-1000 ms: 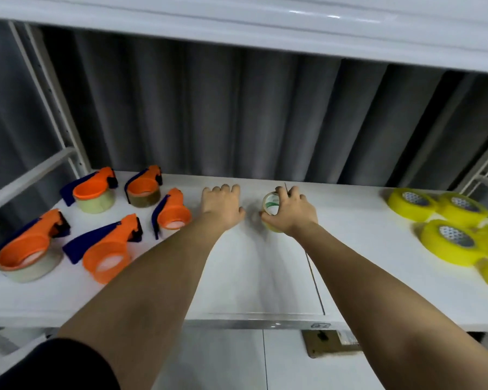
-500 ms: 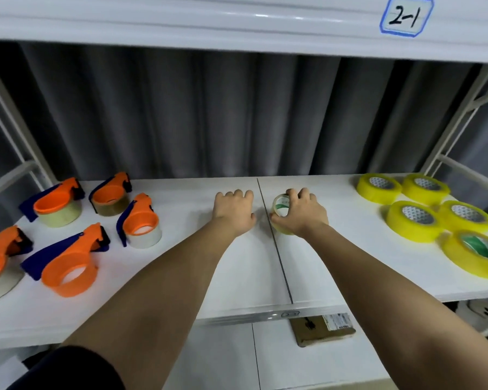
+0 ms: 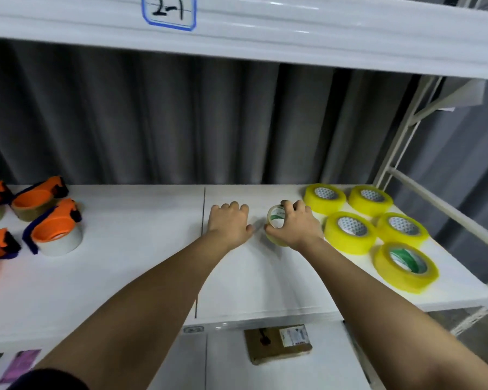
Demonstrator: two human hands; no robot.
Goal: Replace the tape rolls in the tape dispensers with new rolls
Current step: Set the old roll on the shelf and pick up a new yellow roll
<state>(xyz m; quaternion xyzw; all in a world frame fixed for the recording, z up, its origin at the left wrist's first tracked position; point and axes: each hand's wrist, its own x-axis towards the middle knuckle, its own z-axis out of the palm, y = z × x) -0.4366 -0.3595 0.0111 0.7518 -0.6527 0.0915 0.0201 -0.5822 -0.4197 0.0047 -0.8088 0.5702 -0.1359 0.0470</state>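
A small, thin tape roll (image 3: 276,220) is held by the right hand (image 3: 295,228), with the fingers curled over its top and the thumb at its lower edge; the roll is tilted on edge against the shelf (image 3: 141,277), its printed core turned toward the left hand (image 3: 230,223). The left hand is laid flat on the shelf with straight fingers and nothing in it, just to the left of the held roll and apart from it.

Directly beyond the right hand, on its right side, five full yellow rolls (image 3: 350,232) are set flat in a cluster; none appears to have been taken out of the group yet. Well to the left of the left hand, several orange dispensers (image 3: 55,230) are seen, the nearest one loaded with a pale roll and another behind it with a brownish roll; further ones are cut off by the frame edge, so their count cannot be given.

It is judged that the task is at an early stage: the held roll looks like a used one being set down near the new stock, though this cannot be confirmed. No dispenser is seen carrying a yellow roll, so the fitting of new rolls is judged to be left for all of those in view.
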